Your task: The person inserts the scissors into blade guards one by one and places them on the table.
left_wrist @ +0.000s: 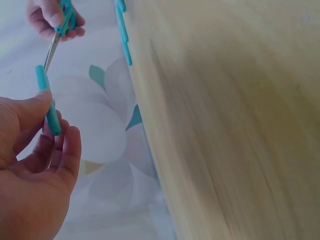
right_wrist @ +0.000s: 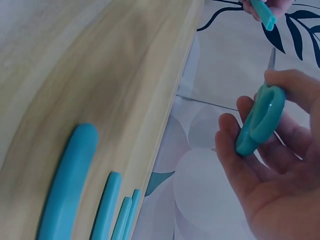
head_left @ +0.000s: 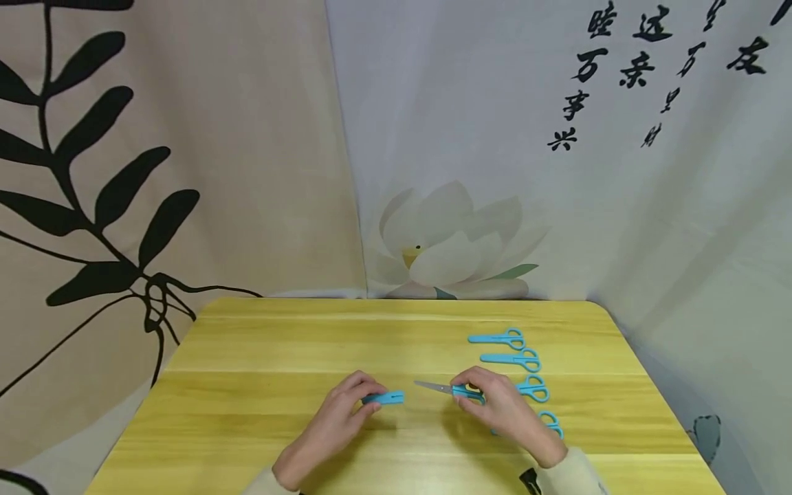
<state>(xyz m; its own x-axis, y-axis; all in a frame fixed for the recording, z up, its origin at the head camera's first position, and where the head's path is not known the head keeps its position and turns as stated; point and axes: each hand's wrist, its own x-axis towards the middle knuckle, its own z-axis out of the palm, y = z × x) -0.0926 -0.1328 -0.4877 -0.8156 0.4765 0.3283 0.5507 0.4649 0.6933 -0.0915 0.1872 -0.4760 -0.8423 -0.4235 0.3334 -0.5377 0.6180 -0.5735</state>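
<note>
In my right hand (head_left: 498,402) I grip a pair of small scissors by the blue handles (right_wrist: 262,117), and their bare metal blades (head_left: 433,387) point left. My left hand (head_left: 343,405) pinches a blue scissors cover (head_left: 383,398) between thumb and fingers, its open end turned toward the blade tips. In the head view a short gap shows between cover and tips. Both hands are over the wooden table, facing each other at about the same height. The left wrist view shows the cover (left_wrist: 48,100) along the thumb, partly hidden by it.
Several sheathed blue scissors lie in a column on the right of the table (head_left: 247,385): one pair (head_left: 498,338) at the back, another (head_left: 510,359) before it, a third (head_left: 533,389) and a fourth (head_left: 551,423) partly behind my right hand. Printed curtains (head_left: 266,137) hang behind.
</note>
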